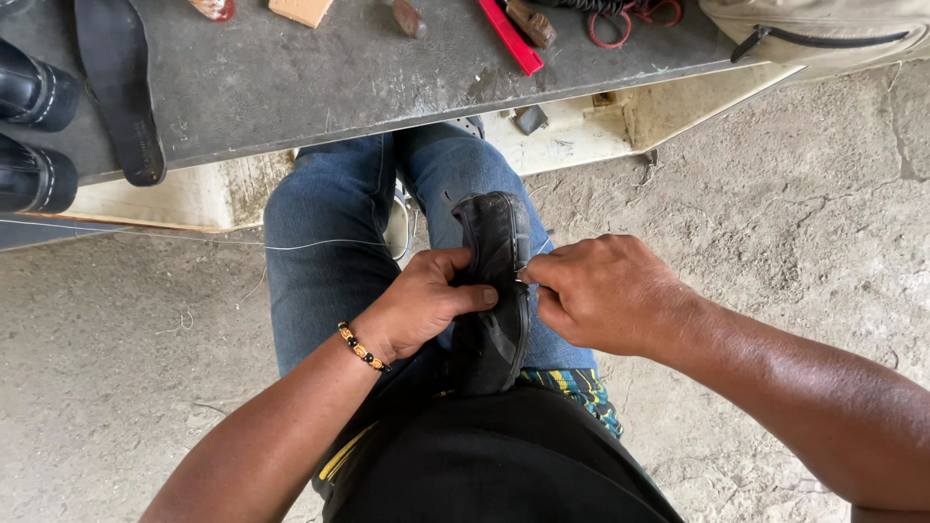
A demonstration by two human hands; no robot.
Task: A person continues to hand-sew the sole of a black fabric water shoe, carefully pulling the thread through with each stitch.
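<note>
A black shoe [496,281] stands on edge on my lap, sole side turned to the left. My left hand [426,302] grips the shoe from the left, thumb laid across its side. My right hand [605,291] pinches at the shoe's right edge, fingertips closed on something small that I cannot make out. A thin pale thread [320,243] runs from the shoe out to the left across my jeans. A beaded bracelet [361,347] circles my left wrist.
A grey workbench [291,87] lies ahead with black boots [34,126], a black strap [121,97], a red tool [511,37], a wooden block [300,10] and red cords [639,15]. A tan bag [823,29] sits at top right. Concrete floor surrounds me.
</note>
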